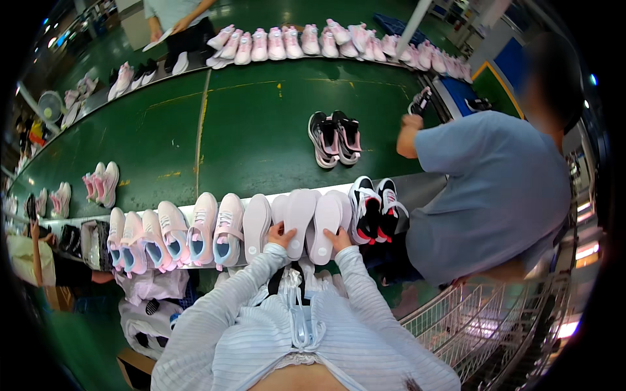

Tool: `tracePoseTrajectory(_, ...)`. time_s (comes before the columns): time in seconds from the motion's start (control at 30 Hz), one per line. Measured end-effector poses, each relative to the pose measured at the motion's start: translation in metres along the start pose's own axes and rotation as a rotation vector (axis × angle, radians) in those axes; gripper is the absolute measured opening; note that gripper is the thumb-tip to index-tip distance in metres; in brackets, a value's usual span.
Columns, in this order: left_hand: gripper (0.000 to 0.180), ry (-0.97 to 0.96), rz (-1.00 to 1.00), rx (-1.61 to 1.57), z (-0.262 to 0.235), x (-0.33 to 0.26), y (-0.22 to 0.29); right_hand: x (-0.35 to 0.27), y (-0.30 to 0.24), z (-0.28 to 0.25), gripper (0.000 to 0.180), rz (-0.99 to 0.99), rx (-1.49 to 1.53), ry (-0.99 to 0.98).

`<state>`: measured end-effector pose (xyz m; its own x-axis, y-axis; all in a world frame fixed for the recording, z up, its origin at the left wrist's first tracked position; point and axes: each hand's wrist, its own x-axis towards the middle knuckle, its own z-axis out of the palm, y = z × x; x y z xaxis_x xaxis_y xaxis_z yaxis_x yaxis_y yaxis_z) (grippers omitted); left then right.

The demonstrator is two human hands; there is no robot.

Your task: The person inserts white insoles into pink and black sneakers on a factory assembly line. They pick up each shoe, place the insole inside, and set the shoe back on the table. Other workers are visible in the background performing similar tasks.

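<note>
Could knock L pale shoe (303,212) or R pale shoe (323,215) into blk/wht pr (374,212) just R, b/c of tight spacing along surface (418,190). Could also slip, prob. from uneven thumb pressure. Holding L pale shoe in L grip (280,236), narrow, thumb on outward-facing sole; holding R pale shoe likewise in R grip (338,240). Can't tell finger closure behind.
</note>
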<state>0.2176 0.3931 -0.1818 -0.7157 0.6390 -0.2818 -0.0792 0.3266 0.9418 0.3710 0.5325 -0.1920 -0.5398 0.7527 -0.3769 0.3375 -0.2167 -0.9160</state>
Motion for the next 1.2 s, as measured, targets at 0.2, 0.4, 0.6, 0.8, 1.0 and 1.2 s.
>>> tracePoseTrajectory(0.2,0.068,0.07,0.097,0.207,0.019,-0.001,-0.004,-0.019,-0.021,0.03,0.079,-0.087,-0.197,0.24)
tracePoseTrajectory(0.4,0.067,0.095,-0.137,0.168,0.029,0.011,0.004,-0.024,-0.037,0.048,0.087,-0.045,-0.457,0.298)
tracePoseTrajectory(0.6,0.065,0.099,-0.198,-0.006,0.02,0.014,0.017,-0.023,-0.029,0.041,0.072,-0.183,-0.183,0.361)
tracePoseTrajectory(0.8,0.045,-0.279,-0.511,-0.959,-0.061,-0.009,0.056,-0.049,-0.062,-0.012,0.051,-0.255,0.137,0.236)
tracePoseTrajectory(1.0,0.045,-0.278,-0.367,-0.856,-0.061,-0.011,0.037,-0.076,-0.103,0.002,0.054,-0.325,0.124,-0.035)
tracePoseTrajectory(1.2,0.047,-0.17,0.055,-0.455,-0.003,-0.027,0.052,-0.085,-0.096,0.042,0.064,-0.372,0.045,0.091)
